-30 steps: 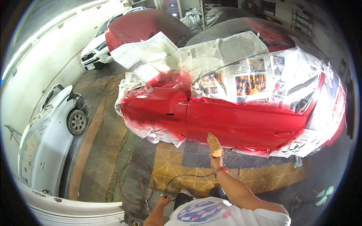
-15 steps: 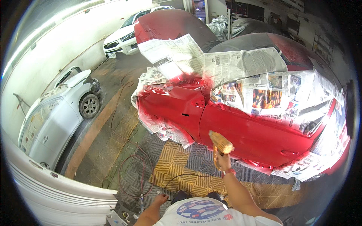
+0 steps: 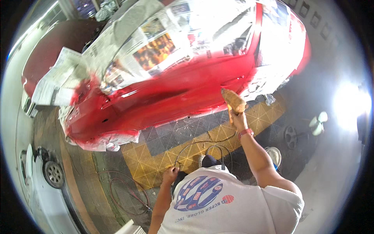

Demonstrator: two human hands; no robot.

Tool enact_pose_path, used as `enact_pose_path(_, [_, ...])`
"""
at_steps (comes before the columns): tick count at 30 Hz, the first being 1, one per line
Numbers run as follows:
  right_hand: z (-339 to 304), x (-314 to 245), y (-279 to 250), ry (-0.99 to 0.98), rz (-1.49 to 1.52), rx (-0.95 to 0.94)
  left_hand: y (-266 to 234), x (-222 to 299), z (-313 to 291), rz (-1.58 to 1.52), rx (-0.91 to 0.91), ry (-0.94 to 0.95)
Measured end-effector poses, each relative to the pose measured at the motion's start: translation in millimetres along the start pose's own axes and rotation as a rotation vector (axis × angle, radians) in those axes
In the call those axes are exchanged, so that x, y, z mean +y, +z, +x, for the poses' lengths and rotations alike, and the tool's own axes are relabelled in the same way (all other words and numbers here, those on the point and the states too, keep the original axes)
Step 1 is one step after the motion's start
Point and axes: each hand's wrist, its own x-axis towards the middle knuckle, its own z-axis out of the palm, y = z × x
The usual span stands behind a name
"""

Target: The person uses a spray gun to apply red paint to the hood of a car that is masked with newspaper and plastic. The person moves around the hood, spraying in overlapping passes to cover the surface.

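Observation:
My right hand (image 3: 239, 120) grips a spray gun (image 3: 235, 102) whose body is covered in tan, stained wrapping. The nozzle points at the glossy red side of a car (image 3: 163, 95), near the right end of its door, with a gap between them. Newspaper sheets (image 3: 156, 50) cover the car's windows and upper parts, with red overspray along their edges. Low by my waist, my left hand (image 3: 170, 174) is closed around a thin black hose (image 3: 187, 146). That hose curves over the floor towards my right arm.
A reddish hose (image 3: 113, 187) lies looped on the floor at lower left, near a pale car (image 3: 43, 195). On the right are a loose wheel (image 3: 290, 136), a whitish round container (image 3: 273, 156) and a glaring lamp (image 3: 352, 105). Yellow and grey grid tiles (image 3: 136, 160) lie underfoot.
My view has swung to the right. The spray gun in my right hand has moved right along the car, from mid-door to the door's far right end. My left hand still holds the hose.

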Motion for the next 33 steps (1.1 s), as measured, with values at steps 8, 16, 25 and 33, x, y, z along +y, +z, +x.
enact_pose_path(8, [146.0, 1.7, -158.9, -0.042, 0.058, 0.51, 19.1, 101.3, 38.9, -0.087, -0.061, 0.299])
enact_pose_path(16, [131.4, -73.3, -84.8, 0.055, 0.136, 0.419, 12.3, 39.4, 14.1, -0.013, 0.076, 0.331])
enact_pose_path(25, [-27.4, -27.4, 159.3, -0.277, -0.173, -0.243, -25.3, -87.6, -71.6, -0.083, 0.177, -0.304])
enact_pose_path(33, [-176.5, -47.4, 387.4, -0.348, -0.296, -0.479, -30.7, -211.7, -193.5, -0.204, 0.299, -0.66])
